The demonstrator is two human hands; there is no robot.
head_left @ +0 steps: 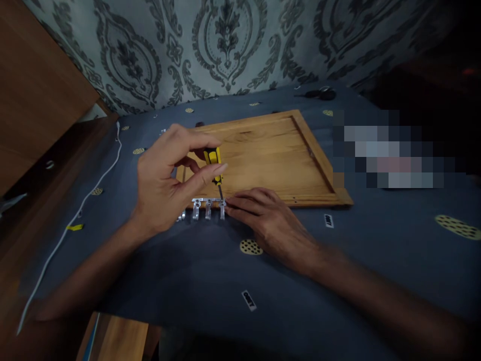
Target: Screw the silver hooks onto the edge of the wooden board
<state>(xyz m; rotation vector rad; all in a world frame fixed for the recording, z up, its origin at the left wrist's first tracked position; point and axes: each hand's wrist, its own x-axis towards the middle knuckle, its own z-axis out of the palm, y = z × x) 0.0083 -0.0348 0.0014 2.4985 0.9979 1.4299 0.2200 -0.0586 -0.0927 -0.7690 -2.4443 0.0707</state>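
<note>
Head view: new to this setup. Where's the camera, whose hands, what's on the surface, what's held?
No machine: one camera worn on a person's head looks down at their own bare hands. The left hand pinches a small yellow-handled screwdriver, tip down on a metal hook strip. The right hand lies flat, fingers on that strip's end. The strip sits at the near edge of a wooden panel on a blue patterned cloth. A white cable runs along the left.

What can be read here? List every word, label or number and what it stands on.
No text reads clearly.
Small black-and-white printed tag on the blue patterned cloth: too blurred.
Second such tag, nearer the camera: too blurred.
Yellow-handled screwdriver in the left hand: no marking visible.
</note>
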